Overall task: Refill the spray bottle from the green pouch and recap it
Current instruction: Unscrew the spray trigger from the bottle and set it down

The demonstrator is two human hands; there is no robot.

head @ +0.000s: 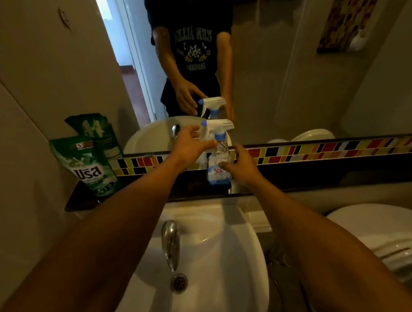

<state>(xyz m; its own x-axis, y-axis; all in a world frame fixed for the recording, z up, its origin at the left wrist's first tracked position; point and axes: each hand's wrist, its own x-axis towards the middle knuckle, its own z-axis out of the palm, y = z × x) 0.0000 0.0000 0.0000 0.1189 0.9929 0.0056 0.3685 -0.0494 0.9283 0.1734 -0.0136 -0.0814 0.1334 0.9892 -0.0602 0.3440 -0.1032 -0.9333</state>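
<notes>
A clear spray bottle point(218, 164) with a white trigger head and blue collar stands upright on the dark ledge point(154, 189) under the mirror, cap on. My left hand point(190, 147) is at the trigger head, fingers spread, thumb near the blue collar. My right hand point(242, 164) is against the bottle's right side, thumb touching its label; neither hand has closed around it. The green pouch point(91, 165) leans upright against the wall at the ledge's left end, well left of both hands.
A white basin point(229, 262) with a chrome tap point(170, 241) and drain lies below my arms. A white toilet point(381, 232) is at the right. The mirror point(291, 68) behind the ledge reflects the person, bottle and pouch. A coloured tile strip point(319, 150) runs along the mirror's base.
</notes>
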